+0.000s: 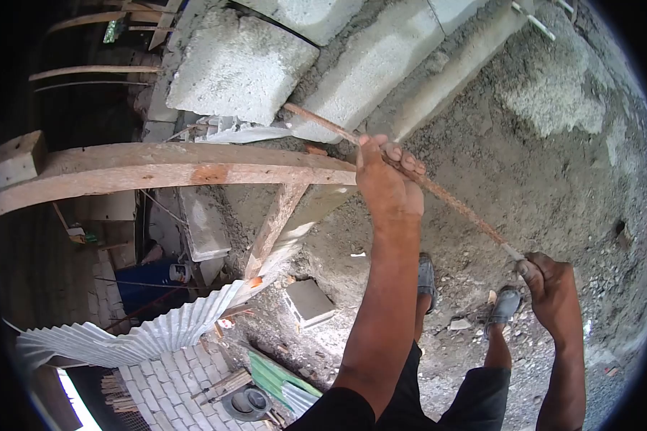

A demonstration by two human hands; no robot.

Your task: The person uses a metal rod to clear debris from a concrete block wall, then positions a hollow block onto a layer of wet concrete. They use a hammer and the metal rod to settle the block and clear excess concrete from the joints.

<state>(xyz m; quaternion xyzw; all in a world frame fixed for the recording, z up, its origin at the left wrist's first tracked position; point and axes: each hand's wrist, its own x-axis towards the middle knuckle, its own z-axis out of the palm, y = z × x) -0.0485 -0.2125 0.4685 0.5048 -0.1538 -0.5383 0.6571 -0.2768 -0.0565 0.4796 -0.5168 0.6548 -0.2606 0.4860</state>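
A long, rusty rod (461, 204) runs slantwise across the view, from the edge of a concrete block (241, 68) at the upper left down to the right. My left hand (389, 172) is closed around its upper middle part, just beyond the end of a wooden beam (194, 164). Near the rod's lower end, where the surface turns pale grey, my right hand (550, 284) grips it with the thumb along it. The rod's upper end touches or lies close beside the block's lower corner; the exact contact cannot be made out.
Rows of concrete blocks (381, 65) fill the top. A wooden brace (274, 230) slants below the beam. Corrugated metal sheet (136, 327), a loose block (309, 302) and a round dark tub (248, 402) lie lower left. Rough soil and gravel (553, 179) are at the right.
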